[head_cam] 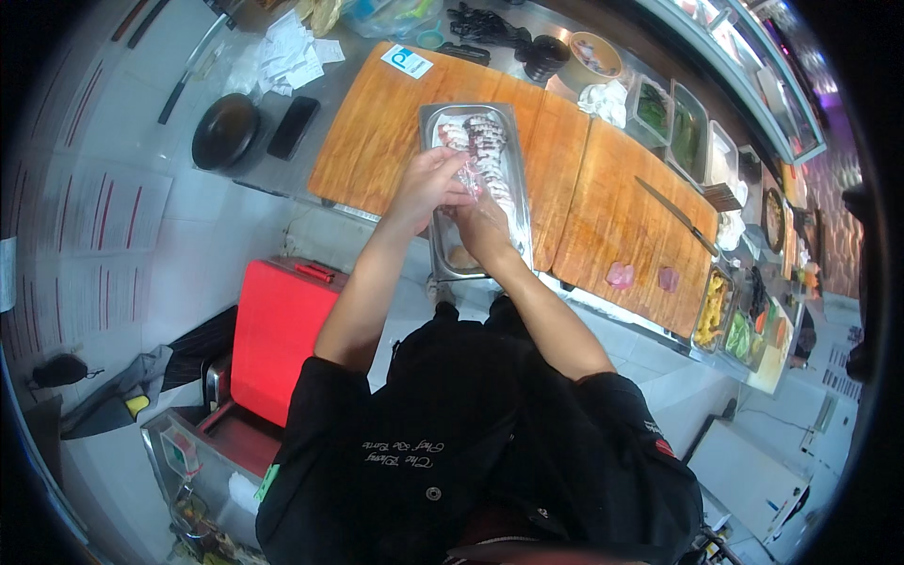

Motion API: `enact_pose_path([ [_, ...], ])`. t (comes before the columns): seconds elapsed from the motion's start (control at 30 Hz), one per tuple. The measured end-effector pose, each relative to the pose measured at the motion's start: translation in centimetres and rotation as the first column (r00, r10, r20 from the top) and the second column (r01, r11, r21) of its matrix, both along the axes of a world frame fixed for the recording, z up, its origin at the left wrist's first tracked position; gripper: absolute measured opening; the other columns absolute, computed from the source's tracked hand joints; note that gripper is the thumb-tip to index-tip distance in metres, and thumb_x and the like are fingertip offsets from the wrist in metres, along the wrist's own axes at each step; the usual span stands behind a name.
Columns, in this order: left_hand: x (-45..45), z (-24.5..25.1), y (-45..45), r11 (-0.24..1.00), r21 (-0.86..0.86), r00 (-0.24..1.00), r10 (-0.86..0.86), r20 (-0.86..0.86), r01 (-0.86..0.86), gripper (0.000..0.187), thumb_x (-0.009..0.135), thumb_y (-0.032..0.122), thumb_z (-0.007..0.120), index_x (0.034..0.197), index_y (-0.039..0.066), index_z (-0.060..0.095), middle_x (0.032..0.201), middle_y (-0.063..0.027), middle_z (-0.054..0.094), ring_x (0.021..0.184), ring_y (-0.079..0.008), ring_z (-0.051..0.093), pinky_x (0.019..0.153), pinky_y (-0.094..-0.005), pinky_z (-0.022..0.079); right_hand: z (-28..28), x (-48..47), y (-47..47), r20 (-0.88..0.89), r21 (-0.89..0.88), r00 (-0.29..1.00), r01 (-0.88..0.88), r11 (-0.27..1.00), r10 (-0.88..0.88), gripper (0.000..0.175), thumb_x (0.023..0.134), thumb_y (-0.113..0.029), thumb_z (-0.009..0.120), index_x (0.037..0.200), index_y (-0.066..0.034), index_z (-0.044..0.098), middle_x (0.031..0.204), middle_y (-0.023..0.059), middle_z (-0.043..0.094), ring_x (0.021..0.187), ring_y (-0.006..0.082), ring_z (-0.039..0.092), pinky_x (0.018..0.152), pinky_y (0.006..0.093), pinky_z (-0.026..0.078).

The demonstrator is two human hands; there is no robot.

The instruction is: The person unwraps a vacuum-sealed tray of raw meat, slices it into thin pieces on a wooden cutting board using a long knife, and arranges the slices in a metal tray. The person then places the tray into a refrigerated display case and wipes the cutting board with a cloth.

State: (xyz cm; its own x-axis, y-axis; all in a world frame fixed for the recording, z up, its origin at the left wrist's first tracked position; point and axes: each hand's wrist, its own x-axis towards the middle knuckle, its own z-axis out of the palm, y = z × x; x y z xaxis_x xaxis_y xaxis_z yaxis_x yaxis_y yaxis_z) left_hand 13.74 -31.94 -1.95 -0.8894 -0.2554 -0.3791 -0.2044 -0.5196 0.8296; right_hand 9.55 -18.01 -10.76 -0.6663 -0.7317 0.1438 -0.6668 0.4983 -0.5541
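Observation:
A long stainless steel tray point(520, 212) stands at the front edge of a wooden cutting board point(367, 134), its near end reaching past that edge. Inside it lie rows of sliced pale-and-dark seafood point(487, 138), which looks like octopus, on a white liner. Above the tray, my left hand point(427, 180) pinches crumpled clear plastic film point(468, 173). My right hand point(484, 226) meets it from below, its fingers closed on the lower part of the film. Both hands cover the tray's left middle, so the contents there are hidden.
On the right-hand cutting board point(600, 205) lie a long knife point(674, 214) and two pink slices, one a fish slice point(621, 275). A phone point(293, 128), a black bowl point(224, 132) and paper slips point(291, 56) are at left. Food containers point(688, 134) line the back right. A red bin point(282, 332) stands below.

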Motion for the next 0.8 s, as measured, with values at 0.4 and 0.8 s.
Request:
enact_pose_path([
  [0.4,2.6,0.0,0.0,0.997,-0.013,0.997,0.073,0.036,-0.073,0.024,0.101,0.022,0.060,0.112,0.001,0.060,0.099,-0.0079,0.065,0.079,-0.0198,0.070,0.070,-0.0356,0.060,8.9,-0.7,11.7,0.626,-0.173,0.780,0.159,0.972,-0.016,0.023,0.085,-0.022,0.080,0.098,-0.0032,0.073,0.088,0.0062,0.074,0.083,0.0112,0.067,0.073,0.0322,0.053],
  [0.8,14.9,-9.6,2.5,0.754,0.209,0.749,0.496,0.439,-0.622,0.011,0.100,0.018,0.059,0.105,0.009,0.056,0.087,-0.0008,0.058,0.068,-0.0123,0.054,0.063,-0.0293,0.050,3.4,-8.0,19.8,-0.278,0.005,0.794,0.564,0.826,-0.541,0.036,0.079,-0.030,0.083,0.091,0.0009,0.070,0.083,0.0200,0.070,0.081,0.0383,0.069,0.073,0.0475,0.054],
])
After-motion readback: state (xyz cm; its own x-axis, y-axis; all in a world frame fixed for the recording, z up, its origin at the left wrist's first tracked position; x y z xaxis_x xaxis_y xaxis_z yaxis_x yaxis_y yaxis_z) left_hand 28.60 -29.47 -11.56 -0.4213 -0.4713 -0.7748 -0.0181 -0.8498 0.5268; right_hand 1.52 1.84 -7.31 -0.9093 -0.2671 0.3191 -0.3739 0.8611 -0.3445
